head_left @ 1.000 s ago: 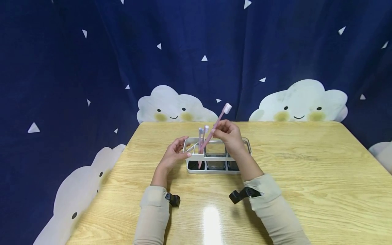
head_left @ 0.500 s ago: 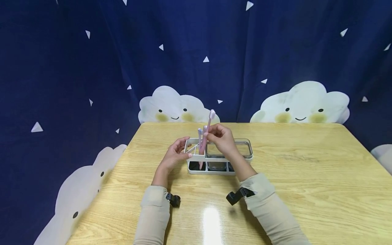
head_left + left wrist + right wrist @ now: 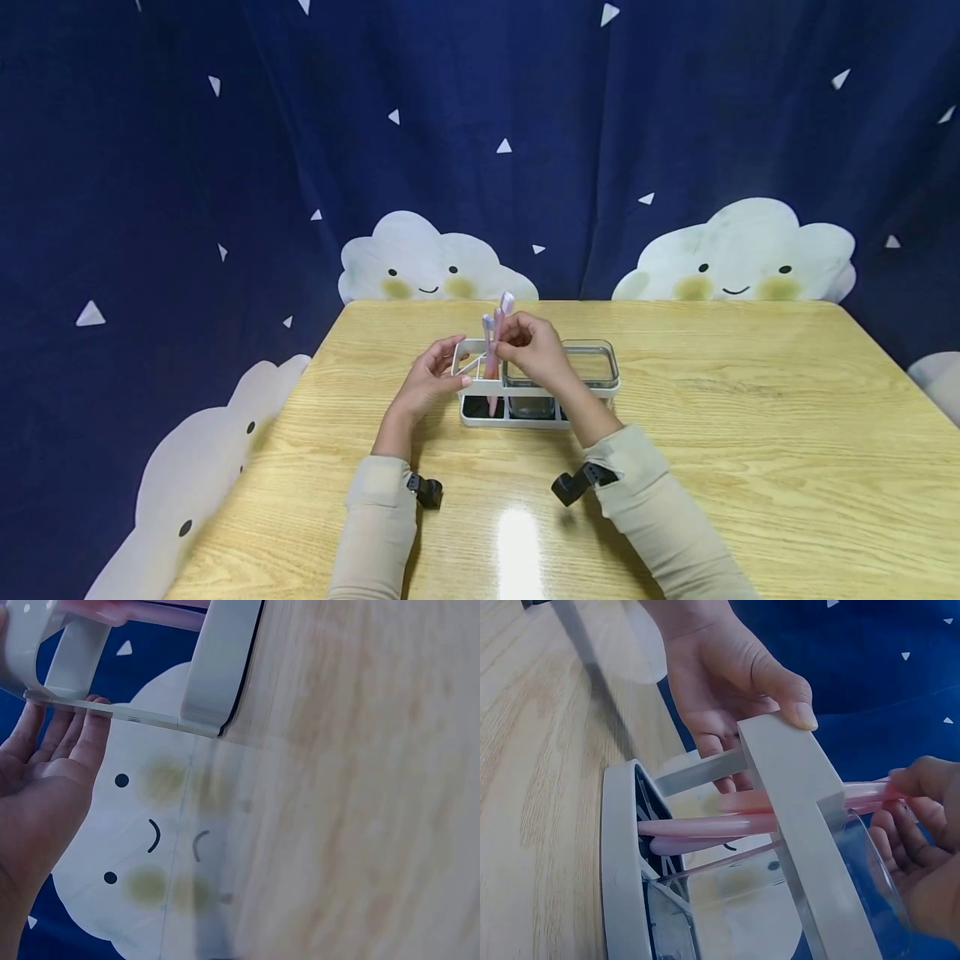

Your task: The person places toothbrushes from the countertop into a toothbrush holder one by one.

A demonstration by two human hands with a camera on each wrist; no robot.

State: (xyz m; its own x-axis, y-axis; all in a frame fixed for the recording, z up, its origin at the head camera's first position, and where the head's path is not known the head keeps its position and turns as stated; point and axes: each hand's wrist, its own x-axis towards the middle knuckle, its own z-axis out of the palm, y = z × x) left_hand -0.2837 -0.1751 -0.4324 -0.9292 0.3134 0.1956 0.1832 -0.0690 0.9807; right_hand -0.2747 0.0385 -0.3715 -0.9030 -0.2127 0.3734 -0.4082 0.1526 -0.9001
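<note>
A white toothbrush holder (image 3: pixel 558 423) with a dark base stands on the table. My left hand (image 3: pixel 427 379) grips its left end, thumb on the upper frame's front and fingers round the side. Between thumb and fingers, my right hand (image 3: pixel 542 357) pinches a pink toothbrush (image 3: pixel 507 302), bristle head up, over the left section. In the right wrist view, a pink handle end (image 3: pixel 744 801) sits inside the frame, short of the base. Another pink handle (image 3: pixel 712 826) and a purple handle (image 3: pixel 681 846) reach the base. A lilac brush head (image 3: pixel 487 322) shows beside the held one.
A clear cup (image 3: pixel 531 407) stands in the holder's middle section; a clear rim (image 3: pixel 600 383) shows at the right, partly behind my right arm. The wooden table (image 3: pixel 750 433) ends at a dark blue curtain (image 3: pixel 465 75) with clouds.
My right hand has moved left and down with the pink toothbrush, which has gone from slanted to nearly upright and lower in the left section. My left hand stays on the holder.
</note>
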